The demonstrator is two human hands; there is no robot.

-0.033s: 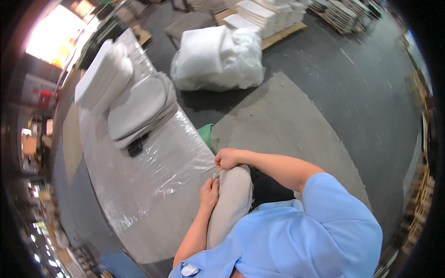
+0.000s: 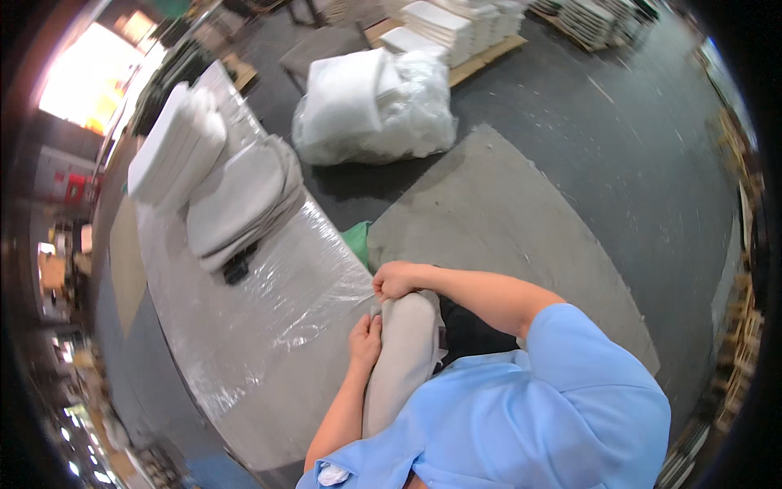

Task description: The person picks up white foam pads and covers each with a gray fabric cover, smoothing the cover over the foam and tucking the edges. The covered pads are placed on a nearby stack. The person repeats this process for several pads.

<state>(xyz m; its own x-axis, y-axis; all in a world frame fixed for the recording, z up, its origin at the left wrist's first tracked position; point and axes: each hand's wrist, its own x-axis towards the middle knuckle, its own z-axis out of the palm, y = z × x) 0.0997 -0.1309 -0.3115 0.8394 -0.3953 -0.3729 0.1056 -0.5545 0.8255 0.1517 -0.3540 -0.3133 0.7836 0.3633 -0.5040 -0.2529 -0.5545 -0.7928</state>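
Observation:
A beige fabric-covered cushion [image 2: 401, 367] leans upright against my body at the near edge of the table. My right hand [image 2: 393, 280] is closed in a pinch at its far end, gripping the fabric edge. Lower on the left side, my left hand [image 2: 366, 337] is also closed, thumb up, holding the cushion's edge. Whatever small part sits between my fingers is hidden. Further up the table lies a stack of similar grey-beige cushions [image 2: 236, 191], with a small black object [image 2: 236, 270] at its near end.
Clear plastic film [image 2: 301, 293] covers part of the table [image 2: 277, 416]. White foam pads [image 2: 167, 147] stand at its far left. Beyond are a plastic-wrapped white bundle [image 2: 350, 106], a grey stool [image 2: 322, 50] and white stacks on a pallet [image 2: 489, 57]. A grey sheet [image 2: 497, 220] lies to the right.
The view has shifted slightly. Both hands keep their hold on the cushion, with no clear movement.

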